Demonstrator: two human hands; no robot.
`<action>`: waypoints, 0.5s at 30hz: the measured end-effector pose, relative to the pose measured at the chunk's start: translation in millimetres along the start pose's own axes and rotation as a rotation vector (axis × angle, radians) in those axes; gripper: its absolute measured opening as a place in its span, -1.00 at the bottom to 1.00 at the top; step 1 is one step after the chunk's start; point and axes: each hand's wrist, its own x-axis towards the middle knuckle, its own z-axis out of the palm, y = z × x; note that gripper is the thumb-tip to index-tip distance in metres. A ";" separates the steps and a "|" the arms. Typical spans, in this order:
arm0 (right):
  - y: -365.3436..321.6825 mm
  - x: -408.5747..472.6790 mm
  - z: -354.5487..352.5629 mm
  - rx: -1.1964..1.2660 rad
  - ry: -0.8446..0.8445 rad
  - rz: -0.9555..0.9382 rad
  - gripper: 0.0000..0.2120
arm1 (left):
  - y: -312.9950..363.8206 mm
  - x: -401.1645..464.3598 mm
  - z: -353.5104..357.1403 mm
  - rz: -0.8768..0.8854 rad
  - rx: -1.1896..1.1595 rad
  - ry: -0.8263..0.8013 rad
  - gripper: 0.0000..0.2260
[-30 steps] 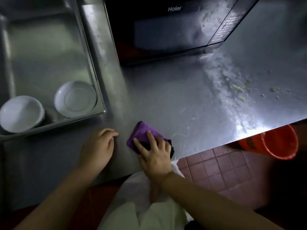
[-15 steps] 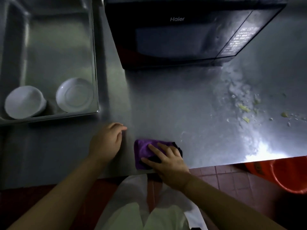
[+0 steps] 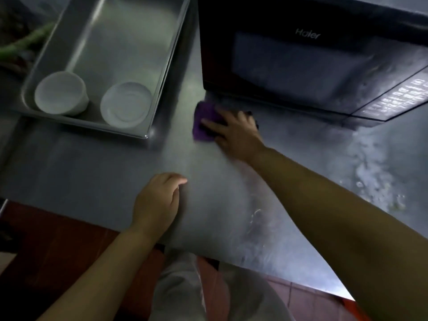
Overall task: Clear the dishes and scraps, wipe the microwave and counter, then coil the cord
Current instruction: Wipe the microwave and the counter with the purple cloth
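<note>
Right hand (image 3: 234,133) flat, fingers spread, pressing purple cloth (image 3: 203,122) on steel counter (image 3: 92,172) below microwave (image 3: 312,56), 12 o'clock, marked "Haier". Left hand (image 3: 157,202) loosely curled, resting, 6 o'clock. Crumbs (image 3: 368,179) 3 o'clock; red tile floor (image 3: 46,239).

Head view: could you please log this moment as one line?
step: wiping counter | right hand: presses purple cloth by microwave | left hand: rests on counter | bowls: in tray

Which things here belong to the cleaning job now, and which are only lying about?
Belong to the job:
- crumpled purple cloth under the right hand
- black Haier microwave
- grey steel counter with pale food scraps

Lying about:
- two white round bowls in the steel sink
- left hand, resting on the counter
</note>
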 end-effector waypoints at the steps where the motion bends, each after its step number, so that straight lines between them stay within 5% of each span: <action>1: 12.1 5.8 -0.9 -0.002 0.016 0.065 -0.52 | 2.9 -4.1 3.5 -0.010 0.007 0.021 -0.74; 7: 8.3 -36.2 2.3 0.026 0.046 0.164 -0.51 | 18.4 -19.3 16.1 -0.085 -0.016 0.074 -0.74; 15: -70.5 -175.3 16.5 0.134 -0.058 -0.178 -0.55 | 43.3 -31.8 15.5 -0.106 -0.009 0.177 -0.77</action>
